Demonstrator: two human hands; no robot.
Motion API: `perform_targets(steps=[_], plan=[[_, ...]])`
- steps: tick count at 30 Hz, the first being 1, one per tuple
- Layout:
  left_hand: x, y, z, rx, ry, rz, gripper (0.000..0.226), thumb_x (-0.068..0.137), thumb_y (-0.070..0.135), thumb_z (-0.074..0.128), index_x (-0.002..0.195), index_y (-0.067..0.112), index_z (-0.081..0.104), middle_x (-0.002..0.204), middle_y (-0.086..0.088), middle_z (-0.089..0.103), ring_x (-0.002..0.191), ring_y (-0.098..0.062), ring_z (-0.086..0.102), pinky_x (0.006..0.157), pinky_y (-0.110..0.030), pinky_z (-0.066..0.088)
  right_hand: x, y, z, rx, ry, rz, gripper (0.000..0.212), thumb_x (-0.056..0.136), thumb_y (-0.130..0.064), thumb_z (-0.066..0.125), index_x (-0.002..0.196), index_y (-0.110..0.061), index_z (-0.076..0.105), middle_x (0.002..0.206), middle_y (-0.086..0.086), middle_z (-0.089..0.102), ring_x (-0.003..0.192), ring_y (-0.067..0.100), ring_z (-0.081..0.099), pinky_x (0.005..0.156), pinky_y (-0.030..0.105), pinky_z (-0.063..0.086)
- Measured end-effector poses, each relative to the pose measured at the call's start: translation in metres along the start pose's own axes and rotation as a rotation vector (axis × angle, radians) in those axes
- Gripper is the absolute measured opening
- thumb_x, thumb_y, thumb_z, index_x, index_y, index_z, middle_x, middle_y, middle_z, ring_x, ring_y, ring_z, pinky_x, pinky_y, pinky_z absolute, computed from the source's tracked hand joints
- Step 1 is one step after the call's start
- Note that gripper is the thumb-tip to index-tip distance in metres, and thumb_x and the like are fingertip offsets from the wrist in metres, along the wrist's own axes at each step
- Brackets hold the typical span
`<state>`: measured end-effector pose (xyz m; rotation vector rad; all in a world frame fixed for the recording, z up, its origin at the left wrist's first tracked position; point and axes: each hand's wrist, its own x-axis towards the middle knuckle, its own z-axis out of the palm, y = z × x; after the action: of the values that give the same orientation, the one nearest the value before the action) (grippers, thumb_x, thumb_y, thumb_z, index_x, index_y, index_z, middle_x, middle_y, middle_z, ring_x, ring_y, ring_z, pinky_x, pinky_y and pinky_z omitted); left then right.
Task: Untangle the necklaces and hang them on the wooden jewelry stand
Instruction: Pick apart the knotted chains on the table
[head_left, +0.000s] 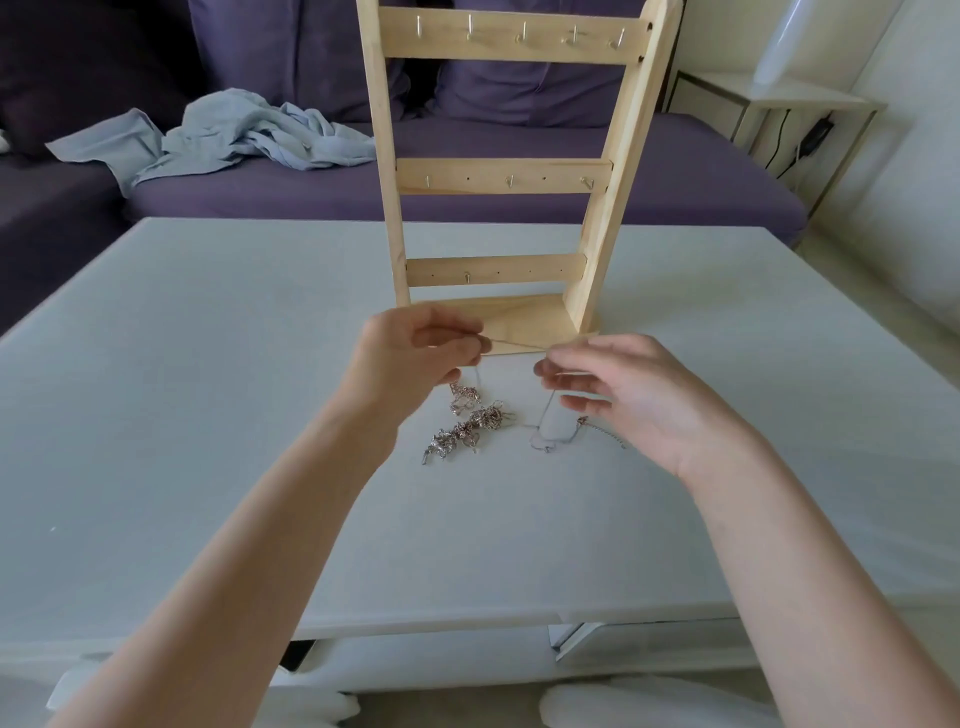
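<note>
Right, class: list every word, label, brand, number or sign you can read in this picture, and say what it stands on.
None: no readable text anywhere.
Wooden jewelry stand: bare wood and hooks, no label.
Table, necklaces, blue cloth: no print or tags visible.

Living room, purple sofa (467, 171), white table (208, 364)

Both of your bare arms reach forward, with your hands lifted up and close to each other. Your left hand (415, 353) has its fingers curled in, and the thumb and first finger pinch together at the tips. Your right hand (628, 400) has its palm turned toward the left hand, its fingers loosely bent and spread a little, with the fingertips (545, 369) pointing at the left hand.
</note>
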<state>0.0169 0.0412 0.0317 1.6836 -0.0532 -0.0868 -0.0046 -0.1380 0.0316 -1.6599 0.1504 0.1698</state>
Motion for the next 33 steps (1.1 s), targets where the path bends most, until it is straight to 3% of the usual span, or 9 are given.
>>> perform_targets(steps=[5, 9, 13, 19, 21, 24, 27, 31, 33], plan=[[0.008, -0.007, -0.011, 0.185, 0.155, 0.094, 0.026, 0.085, -0.004, 0.058, 0.075, 0.02, 0.063, 0.07, 0.007, 0.066, 0.054, 0.007, 0.056, 0.056, -0.009, 0.045, -0.001, -0.006, -0.005, 0.317, 0.031, -0.016, 0.025, 0.092, -0.013, 0.052, 0.069, -0.013, 0.059, 0.059, -0.002, 0.058, 0.064, 0.013, 0.062, 0.078, 0.03, 0.043], [0.013, -0.018, -0.02, 0.305, 0.206, 0.091, 0.029, 0.084, -0.002, 0.059, 0.072, 0.024, 0.063, 0.072, 0.007, 0.066, 0.064, -0.005, 0.059, 0.069, -0.026, 0.049, -0.001, -0.01, -0.01, 0.467, 0.086, -0.102, 0.022, 0.092, -0.013, 0.053, 0.072, -0.01, 0.062, 0.05, -0.006, 0.035, 0.051, 0.011, 0.043, 0.07, 0.027, 0.039], [0.016, -0.029, -0.024, 0.353, 0.183, 0.043, 0.029, 0.082, 0.0, 0.061, 0.07, 0.026, 0.064, 0.073, 0.004, 0.068, 0.069, -0.012, 0.06, 0.078, -0.035, 0.05, -0.006, -0.015, -0.01, 0.399, -0.038, -0.24, 0.017, 0.091, -0.013, 0.053, 0.091, -0.01, 0.07, 0.052, -0.005, 0.027, 0.048, 0.011, 0.024, 0.053, 0.022, 0.025], [0.011, -0.017, -0.006, 0.45, -0.049, 0.112, 0.017, 0.09, 0.006, 0.055, 0.09, 0.02, 0.064, 0.087, 0.01, 0.066, 0.076, 0.002, 0.06, 0.066, -0.005, 0.042, -0.007, -0.013, 0.006, -0.06, -0.09, -0.244, 0.016, 0.092, -0.011, 0.056, 0.093, -0.008, 0.072, 0.048, -0.009, 0.025, 0.043, 0.007, 0.02, 0.04, 0.016, 0.016], [0.004, -0.006, 0.001, 0.263, -0.145, 0.185, 0.017, 0.095, 0.01, 0.051, 0.104, 0.014, 0.065, 0.095, 0.008, 0.068, 0.081, 0.009, 0.06, 0.072, -0.006, 0.042, -0.006, -0.012, 0.011, -0.129, -0.111, -0.223, 0.015, 0.091, -0.014, 0.059, 0.095, -0.01, 0.073, 0.046, -0.011, 0.028, 0.044, 0.007, 0.022, 0.04, 0.015, 0.018], [0.0, 0.002, 0.006, 0.064, -0.344, 0.14, 0.025, 0.094, 0.025, 0.052, 0.112, 0.013, 0.064, 0.098, -0.001, 0.068, 0.087, -0.009, 0.061, 0.081, -0.017, 0.047, -0.006, -0.011, 0.016, -0.181, -0.136, -0.213, 0.013, 0.089, -0.016, 0.061, 0.093, -0.013, 0.073, 0.051, -0.008, 0.035, 0.045, 0.008, 0.025, 0.04, 0.015, 0.019], [0.0, 0.004, 0.008, 0.228, -0.362, 0.027, 0.021, 0.095, 0.029, 0.053, 0.1, 0.014, 0.068, 0.073, 0.004, 0.05, 0.068, -0.013, 0.045, 0.067, -0.023, 0.042, -0.005, -0.011, 0.015, -0.164, -0.114, -0.185, 0.014, 0.089, -0.007, 0.059, 0.099, -0.008, 0.069, 0.057, -0.001, 0.038, 0.042, 0.008, 0.025, 0.04, 0.015, 0.019], [0.008, -0.002, -0.004, 0.413, -0.184, -0.101, 0.022, 0.09, 0.033, 0.058, 0.075, 0.026, 0.073, 0.096, -0.006, 0.06, 0.09, -0.021, 0.05, 0.079, -0.03, 0.037, -0.004, -0.01, 0.009, -0.047, -0.045, -0.116, 0.013, 0.09, -0.008, 0.056, 0.1, -0.006, 0.064, 0.054, -0.006, 0.044, 0.039, 0.007, 0.028, 0.039, 0.017, 0.018], [0.01, -0.002, -0.011, 0.365, -0.116, -0.066, 0.03, 0.09, 0.03, 0.058, 0.064, 0.026, 0.072, 0.095, -0.006, 0.058, 0.086, -0.016, 0.044, 0.077, -0.03, 0.033, -0.003, -0.01, 0.005, -0.005, -0.025, -0.098, 0.012, 0.092, -0.011, 0.055, 0.096, -0.007, 0.065, 0.056, -0.005, 0.046, 0.039, 0.007, 0.03, 0.039, 0.018, 0.018]])
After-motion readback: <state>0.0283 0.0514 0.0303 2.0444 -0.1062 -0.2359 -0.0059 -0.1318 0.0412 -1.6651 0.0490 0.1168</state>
